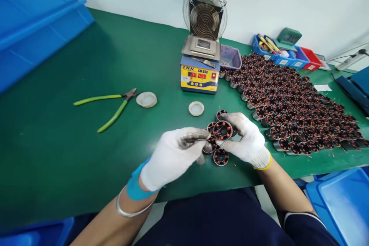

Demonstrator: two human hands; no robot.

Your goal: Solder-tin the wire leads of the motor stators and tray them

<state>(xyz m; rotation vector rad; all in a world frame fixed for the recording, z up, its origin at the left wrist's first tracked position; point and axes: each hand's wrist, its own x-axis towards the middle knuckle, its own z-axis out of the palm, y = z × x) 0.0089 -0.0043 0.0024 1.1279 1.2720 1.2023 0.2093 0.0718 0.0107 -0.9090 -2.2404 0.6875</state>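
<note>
My right hand (246, 138), in a white glove with a yellow cuff edge, grips a motor stator (222, 130) with copper windings, its round face turned up toward me. At the stator's left rim are the pinched fingers of my left hand (175, 153), also gloved in white; whatever they hold is too small to make out. Below and around the held part, several more stators (221, 157) stand on the green table, partly hidden by my hands. Beyond them is a small solder pot (198, 78) with a lit red display and a molten-looking metal surface on top.
Green-handled cutters (115, 109) lie spread at left, beside two small round dishes (196, 108). Rows of stators (296, 103) cover the right side. A fan (205, 19) stands behind the pot, near a purple bin (230, 57). Blue crates (37, 19) rise at far left.
</note>
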